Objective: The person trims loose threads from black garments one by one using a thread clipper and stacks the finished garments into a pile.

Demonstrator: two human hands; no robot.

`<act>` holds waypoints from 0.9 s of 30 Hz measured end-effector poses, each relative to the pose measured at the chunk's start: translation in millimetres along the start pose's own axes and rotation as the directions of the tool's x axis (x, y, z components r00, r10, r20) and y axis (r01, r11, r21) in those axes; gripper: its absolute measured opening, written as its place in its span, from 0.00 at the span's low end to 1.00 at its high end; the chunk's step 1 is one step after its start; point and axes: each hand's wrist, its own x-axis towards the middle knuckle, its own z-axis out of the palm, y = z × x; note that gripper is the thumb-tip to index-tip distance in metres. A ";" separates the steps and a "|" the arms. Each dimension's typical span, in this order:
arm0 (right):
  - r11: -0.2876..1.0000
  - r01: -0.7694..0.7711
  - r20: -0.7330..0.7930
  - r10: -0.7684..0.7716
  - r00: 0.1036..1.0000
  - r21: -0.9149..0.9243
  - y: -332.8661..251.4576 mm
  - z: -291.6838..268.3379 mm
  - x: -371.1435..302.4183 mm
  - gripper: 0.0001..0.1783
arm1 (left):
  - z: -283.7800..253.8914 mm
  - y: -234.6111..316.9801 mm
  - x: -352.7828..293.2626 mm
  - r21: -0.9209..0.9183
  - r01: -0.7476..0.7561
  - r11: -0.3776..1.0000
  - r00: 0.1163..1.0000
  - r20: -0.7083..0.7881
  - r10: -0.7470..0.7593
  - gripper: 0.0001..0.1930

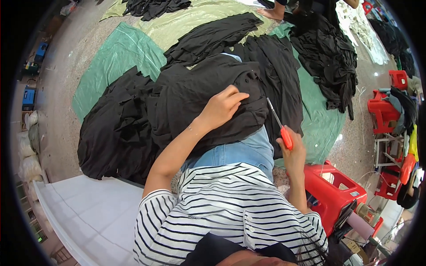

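Observation:
A black garment [195, 95] lies spread over my lap, above my blue jeans [239, 153] and striped shirt. My left hand [223, 106] rests on top of it with the fingers bent, pinching a fold of the black fabric. My right hand [292, 153] is closed around red-handled scissors [280, 125]. Their metal blades point up and to the left, and the tip lies just beside the garment's right edge. The two hands are a short distance apart.
Piles of black garments [115, 133] lie on green sheets [117, 55] on the speckled floor. A red plastic stool [333, 190] stands by my right side, with more red stools [384, 113] further right. White sheeting [88, 213] is at lower left. Another person's foot [270, 13] shows at the top.

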 end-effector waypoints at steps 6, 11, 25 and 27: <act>0.994 -0.094 0.050 0.091 0.995 0.054 -34.5 -4.5 -21.5 0.16 | 15.1 -16.4 13.0 -0.009 0.096 0.995 0.992 0.080 -0.095 0.08; 0.998 -0.054 0.089 0.051 0.995 0.023 -42.7 -0.8 -15.6 0.14 | 12.5 -15.6 16.9 0.074 0.098 0.992 0.985 0.133 -0.107 0.06; 0.991 -0.026 0.112 0.040 0.993 -0.130 -41.7 4.7 -13.6 0.18 | 17.4 -25.7 11.4 0.010 0.220 0.976 0.973 0.068 -0.220 0.07; 0.990 -0.037 0.125 0.054 0.991 -0.136 -42.0 5.6 -12.0 0.18 | 17.6 -24.7 11.9 0.001 0.229 0.973 0.971 0.066 -0.229 0.07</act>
